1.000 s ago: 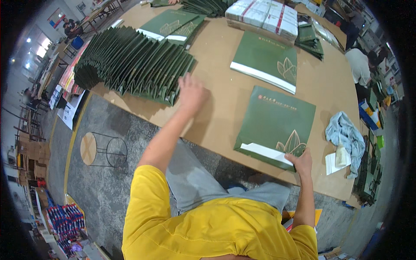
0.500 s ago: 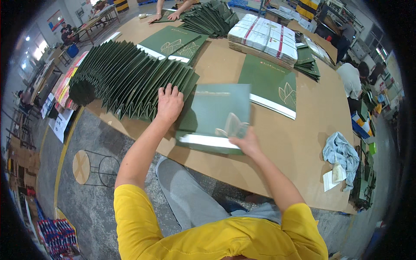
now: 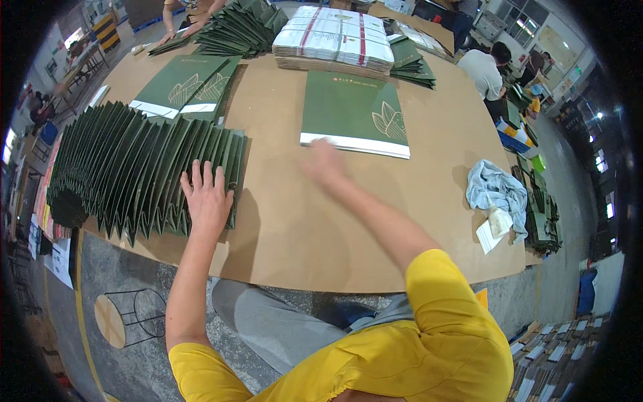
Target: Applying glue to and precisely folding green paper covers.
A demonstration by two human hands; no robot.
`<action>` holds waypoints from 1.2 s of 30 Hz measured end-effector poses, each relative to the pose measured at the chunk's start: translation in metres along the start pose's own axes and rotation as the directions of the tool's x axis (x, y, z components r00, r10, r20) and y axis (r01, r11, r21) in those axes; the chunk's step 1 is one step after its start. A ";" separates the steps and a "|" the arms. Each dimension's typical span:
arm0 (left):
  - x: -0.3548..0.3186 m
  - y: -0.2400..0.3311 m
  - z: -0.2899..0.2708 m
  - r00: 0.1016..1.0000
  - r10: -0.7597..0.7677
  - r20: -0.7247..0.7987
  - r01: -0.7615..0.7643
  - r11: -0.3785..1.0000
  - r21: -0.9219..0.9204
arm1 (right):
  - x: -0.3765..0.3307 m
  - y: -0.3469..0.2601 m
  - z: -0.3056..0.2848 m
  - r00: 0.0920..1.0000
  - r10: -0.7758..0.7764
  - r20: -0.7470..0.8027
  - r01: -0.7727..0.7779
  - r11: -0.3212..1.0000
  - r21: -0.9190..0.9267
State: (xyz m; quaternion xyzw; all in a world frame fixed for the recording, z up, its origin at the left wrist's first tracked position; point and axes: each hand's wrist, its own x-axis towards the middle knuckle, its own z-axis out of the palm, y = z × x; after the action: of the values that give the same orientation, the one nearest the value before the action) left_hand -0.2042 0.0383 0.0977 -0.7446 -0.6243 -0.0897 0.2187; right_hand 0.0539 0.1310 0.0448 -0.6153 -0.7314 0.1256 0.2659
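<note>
A long row of green folded paper bags [image 3: 144, 171] stands on edge, packed like a fan, at the table's left side. My left hand [image 3: 209, 199] lies with fingers spread on the right end of this row. My right hand [image 3: 323, 163], smeared by motion, is at the white lower strip of a flat green paper bag [image 3: 351, 107] with a gold leaf print. Whether its fingers grip the strip cannot be made out. More flat green bags [image 3: 181, 84] with white strips lie beyond the row.
The brown tabletop [image 3: 321, 228] carries a strapped stack of white printed sheets [image 3: 335, 37] at the back. More fanned green bags [image 3: 244, 30] lie beside it, near a co-worker's hands [image 3: 194, 25]. A light blue cloth [image 3: 495, 191] sits at right; a round stool [image 3: 110, 321] stands at left.
The bag my right hand held beside the row now stands at the row's end, under my left hand. My right hand has moved forward to the flat bag. The view has shifted.
</note>
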 end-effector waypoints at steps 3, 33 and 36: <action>-0.014 0.023 -0.004 0.986 0.057 -0.158 -0.087 0.979 -0.187 | 0.014 0.110 -0.070 0.988 -0.142 -0.067 0.107 0.918 -0.382; -0.098 0.098 0.019 0.990 0.097 0.101 -0.011 0.775 -0.632 | -0.085 0.142 -0.183 0.693 -0.587 -0.419 0.497 0.809 -0.312; -0.084 0.096 0.022 0.994 -0.020 0.106 0.095 0.630 -0.770 | -0.186 0.142 -0.184 0.705 -0.644 -0.298 0.577 0.765 -0.287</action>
State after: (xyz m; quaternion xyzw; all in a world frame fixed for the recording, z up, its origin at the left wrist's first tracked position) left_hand -0.1320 -0.0390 0.0233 -0.7493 -0.5578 -0.3228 -0.1523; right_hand 0.2912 -0.0454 0.0813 -0.3699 -0.8361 -0.1547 0.3744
